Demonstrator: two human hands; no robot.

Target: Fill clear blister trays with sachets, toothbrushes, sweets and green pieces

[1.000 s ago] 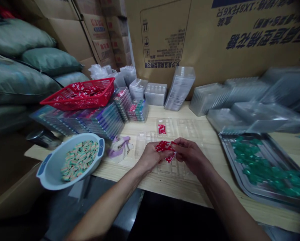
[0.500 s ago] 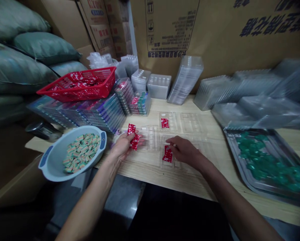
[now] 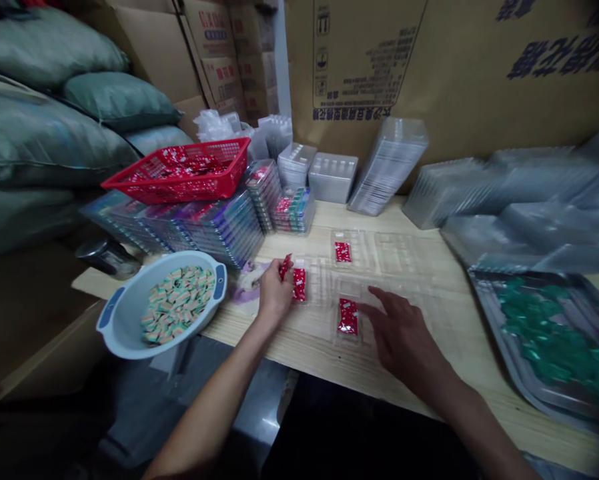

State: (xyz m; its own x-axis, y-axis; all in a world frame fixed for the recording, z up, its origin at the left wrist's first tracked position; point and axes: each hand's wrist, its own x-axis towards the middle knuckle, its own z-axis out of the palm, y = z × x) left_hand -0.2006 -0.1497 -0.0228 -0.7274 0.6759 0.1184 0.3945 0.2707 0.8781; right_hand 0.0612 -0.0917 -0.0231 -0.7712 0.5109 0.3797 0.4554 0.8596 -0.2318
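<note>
My left hand [image 3: 277, 288] pinches a small red packet with white markings [image 3: 285, 267]. Just beside its fingers, a second red packet [image 3: 299, 285] lies at the left end of a clear plastic tray [image 3: 317, 280]. My right hand [image 3: 397, 327] has its fingers apart and holds nothing. Its index fingertip is close to a red packet [image 3: 348, 316] in the near tray; whether it touches I cannot tell. Farther back, another red packet [image 3: 343, 251] sits in a clear tray. One more clear tray [image 3: 395, 248] is to its right.
At left stands a blue basin [image 3: 117, 327] of striped pieces. A red basket [image 3: 179, 190] of red packets rests on stacked filled boxes [image 3: 219, 230]. Clear container stacks [image 3: 392, 163] line the back. A metal tray [image 3: 499, 353] with green packets is at right.
My left hand has moved right to the left tray, where a red packet now lies; one stays in its fingers. My right hand has drawn back slightly and spread its fingers. The view has shifted.
</note>
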